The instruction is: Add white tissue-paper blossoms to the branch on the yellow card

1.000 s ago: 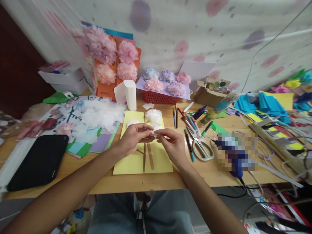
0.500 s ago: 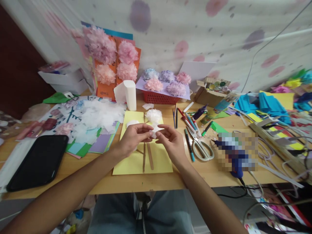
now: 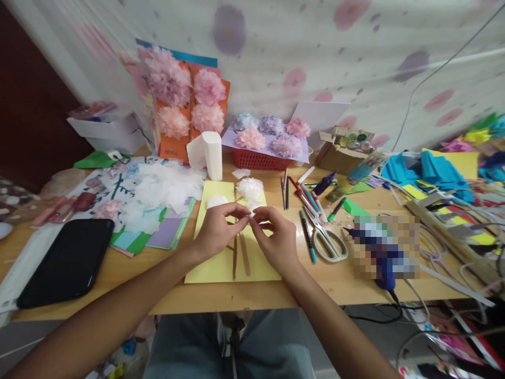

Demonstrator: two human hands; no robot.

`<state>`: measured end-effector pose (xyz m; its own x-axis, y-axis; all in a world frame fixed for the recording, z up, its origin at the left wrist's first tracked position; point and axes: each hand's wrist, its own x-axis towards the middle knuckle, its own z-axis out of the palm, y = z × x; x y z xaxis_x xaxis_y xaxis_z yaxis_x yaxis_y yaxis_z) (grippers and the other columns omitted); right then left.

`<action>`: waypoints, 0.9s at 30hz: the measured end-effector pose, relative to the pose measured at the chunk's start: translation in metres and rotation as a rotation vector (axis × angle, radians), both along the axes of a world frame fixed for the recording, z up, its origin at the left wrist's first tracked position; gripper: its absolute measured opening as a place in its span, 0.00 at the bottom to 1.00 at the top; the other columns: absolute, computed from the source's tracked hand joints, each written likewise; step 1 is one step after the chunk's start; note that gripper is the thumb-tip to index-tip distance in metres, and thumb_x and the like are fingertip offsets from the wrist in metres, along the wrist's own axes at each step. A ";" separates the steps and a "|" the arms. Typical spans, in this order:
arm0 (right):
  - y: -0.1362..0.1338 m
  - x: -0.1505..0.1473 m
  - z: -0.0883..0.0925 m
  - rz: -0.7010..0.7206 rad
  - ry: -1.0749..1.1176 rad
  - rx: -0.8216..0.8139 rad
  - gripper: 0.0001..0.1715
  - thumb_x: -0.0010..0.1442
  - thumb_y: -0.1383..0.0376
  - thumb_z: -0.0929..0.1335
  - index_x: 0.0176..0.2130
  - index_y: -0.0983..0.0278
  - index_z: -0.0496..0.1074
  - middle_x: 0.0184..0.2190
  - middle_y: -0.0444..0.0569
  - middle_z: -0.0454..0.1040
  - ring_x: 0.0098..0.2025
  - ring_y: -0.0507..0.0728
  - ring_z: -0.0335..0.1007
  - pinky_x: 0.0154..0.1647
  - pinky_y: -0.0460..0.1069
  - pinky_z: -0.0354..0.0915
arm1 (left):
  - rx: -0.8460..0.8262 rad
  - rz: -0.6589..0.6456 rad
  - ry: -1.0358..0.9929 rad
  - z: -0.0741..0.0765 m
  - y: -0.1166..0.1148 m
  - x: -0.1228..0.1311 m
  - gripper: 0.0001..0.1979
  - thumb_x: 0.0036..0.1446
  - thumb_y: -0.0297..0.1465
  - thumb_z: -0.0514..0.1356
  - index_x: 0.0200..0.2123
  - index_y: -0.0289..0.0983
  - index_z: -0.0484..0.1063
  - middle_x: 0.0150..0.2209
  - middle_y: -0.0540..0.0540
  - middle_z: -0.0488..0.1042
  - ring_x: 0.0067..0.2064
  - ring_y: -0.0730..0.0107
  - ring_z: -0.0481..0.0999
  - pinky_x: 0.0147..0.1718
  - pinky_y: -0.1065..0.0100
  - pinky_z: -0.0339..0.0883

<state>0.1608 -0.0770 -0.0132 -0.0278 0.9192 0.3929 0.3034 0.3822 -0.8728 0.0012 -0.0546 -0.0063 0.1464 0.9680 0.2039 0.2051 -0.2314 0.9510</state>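
My left hand (image 3: pixel 221 225) and my right hand (image 3: pixel 274 234) meet over a yellow sheet (image 3: pixel 209 266), fingertips pinched together. Between them is a small piece of white tissue paper (image 3: pixel 253 208), mostly hidden by the fingers. Just beyond my hands, a fluffy white paper flower (image 3: pixel 250 187) sits at the sheet's upper right. Another white piece (image 3: pixel 216 201) lies at its upper left, partly behind my left hand. Brown stem-like strips (image 3: pixel 244 255) run down the middle of the sheet.
White scissors (image 3: pixel 330 245), pens (image 3: pixel 307 237) and a blue glue gun (image 3: pixel 384 258) lie to the right. At left are a black tablet-like slab (image 3: pixel 69 263) and a heap of white tissue (image 3: pixel 165 181). Paper flowers on a red basket (image 3: pixel 260 159) stand behind.
My fingertips have drawn closer together, and less of the white tissue shows between them. The whole view has shifted slightly; the things on the table look unchanged.
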 end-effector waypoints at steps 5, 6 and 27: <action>0.002 0.004 -0.002 0.026 0.098 -0.072 0.09 0.60 0.60 0.71 0.41 0.60 0.73 0.32 0.46 0.78 0.35 0.55 0.77 0.37 0.50 0.76 | 0.028 0.003 0.025 0.001 -0.004 0.001 0.06 0.55 0.34 0.66 0.36 0.39 0.80 0.35 0.44 0.81 0.38 0.63 0.79 0.32 0.67 0.75; 0.002 0.004 -0.003 0.037 0.109 -0.074 0.09 0.61 0.60 0.71 0.41 0.60 0.73 0.32 0.46 0.78 0.35 0.55 0.77 0.37 0.50 0.75 | 0.028 0.001 0.022 -0.001 -0.004 0.001 0.07 0.55 0.34 0.66 0.36 0.39 0.80 0.35 0.44 0.81 0.38 0.63 0.79 0.33 0.67 0.76; 0.006 0.009 -0.002 0.039 0.087 -0.163 0.10 0.59 0.59 0.71 0.37 0.63 0.77 0.33 0.49 0.80 0.34 0.56 0.77 0.33 0.49 0.73 | -0.131 -0.116 -0.063 -0.008 0.004 -0.003 0.15 0.56 0.35 0.66 0.46 0.36 0.73 0.35 0.45 0.81 0.35 0.65 0.81 0.36 0.64 0.78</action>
<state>0.1699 -0.0707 -0.0153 -0.0376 0.9696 0.2417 0.2121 0.2441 -0.9463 -0.0020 -0.0509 -0.0142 0.2492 0.9643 0.0892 0.1230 -0.1229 0.9848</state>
